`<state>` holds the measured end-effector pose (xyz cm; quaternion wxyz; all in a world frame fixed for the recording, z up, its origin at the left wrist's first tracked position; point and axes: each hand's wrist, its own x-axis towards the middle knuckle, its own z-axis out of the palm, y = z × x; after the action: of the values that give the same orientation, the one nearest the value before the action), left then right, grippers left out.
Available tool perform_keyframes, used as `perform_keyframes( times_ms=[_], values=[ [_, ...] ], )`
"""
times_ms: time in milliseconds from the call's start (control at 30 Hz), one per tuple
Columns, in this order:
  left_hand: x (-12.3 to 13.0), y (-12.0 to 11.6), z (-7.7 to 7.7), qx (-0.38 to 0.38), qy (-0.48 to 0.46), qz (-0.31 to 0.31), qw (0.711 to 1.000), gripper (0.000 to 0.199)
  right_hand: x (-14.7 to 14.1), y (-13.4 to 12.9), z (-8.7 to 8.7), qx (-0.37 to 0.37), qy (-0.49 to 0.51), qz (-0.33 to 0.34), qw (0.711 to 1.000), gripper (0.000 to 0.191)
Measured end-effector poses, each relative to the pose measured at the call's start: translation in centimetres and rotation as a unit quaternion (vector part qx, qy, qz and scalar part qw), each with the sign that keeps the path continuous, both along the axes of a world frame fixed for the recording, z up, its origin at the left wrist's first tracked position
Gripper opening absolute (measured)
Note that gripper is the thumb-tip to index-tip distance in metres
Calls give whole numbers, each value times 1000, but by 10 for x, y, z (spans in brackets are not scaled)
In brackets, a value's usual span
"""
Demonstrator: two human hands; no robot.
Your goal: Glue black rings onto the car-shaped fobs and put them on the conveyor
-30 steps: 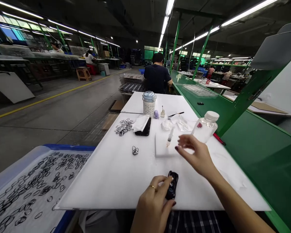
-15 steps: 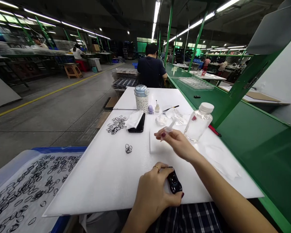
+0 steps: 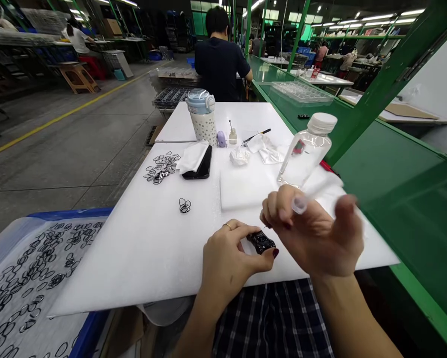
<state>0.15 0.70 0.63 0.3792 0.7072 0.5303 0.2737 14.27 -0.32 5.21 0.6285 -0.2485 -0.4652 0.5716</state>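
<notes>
My left hand (image 3: 227, 258) is closed around the ends of a small glossy black part (image 3: 261, 242), gripping it between thumb and fingers just above the white table. Its upper face is uneven with shiny spots; I cannot tell its kind. My right hand (image 3: 313, 228) is raised over the table's right side, its fingers curled round a translucent syringe-like tube (image 3: 299, 204) whose round open end faces me. A thin tip shows below these fingers, close to the black part. The right thumb stands out to the side, blurred by motion.
A clear bottle (image 3: 307, 149) stands behind my right hand. Farther back are a phone (image 3: 201, 166) under tissue, a tumbler (image 3: 203, 119) and a small jar (image 3: 233, 136). Black rings (image 3: 184, 206) lie at left, more in a blue-edged tray (image 3: 70, 211). A person (image 3: 221, 64) sits ahead.
My right hand has come nearer and turned over, bringing the tube beside the black part. The black part is tilted differently in my left hand. The whole view has shifted downward.
</notes>
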Motion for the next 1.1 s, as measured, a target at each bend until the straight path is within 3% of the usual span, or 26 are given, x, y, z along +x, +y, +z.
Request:
perform_keyframes(
  times_ms=[33, 100, 267, 533, 1100],
  values=[
    [0, 0, 1, -1, -4, 1, 1000, 30, -2, -3, -2, -12, 26, 6, 1000, 62],
    [1, 1, 2, -1, -10, 6, 1000, 27, -4, -4, -5, -27, 66, 12, 997, 70],
    [4, 2, 4, 5, -16, 13, 1000, 24, -6, 0, -11, -33, 103, 5, 994, 63],
    [2, 1, 1, 4, -15, 7, 1000, 24, -8, 2, -11, -27, 79, 14, 996, 64],
    [3, 1, 3, 10, -17, 7, 1000, 23, -13, -3, -6, -23, 52, -48, 997, 61]
  ],
)
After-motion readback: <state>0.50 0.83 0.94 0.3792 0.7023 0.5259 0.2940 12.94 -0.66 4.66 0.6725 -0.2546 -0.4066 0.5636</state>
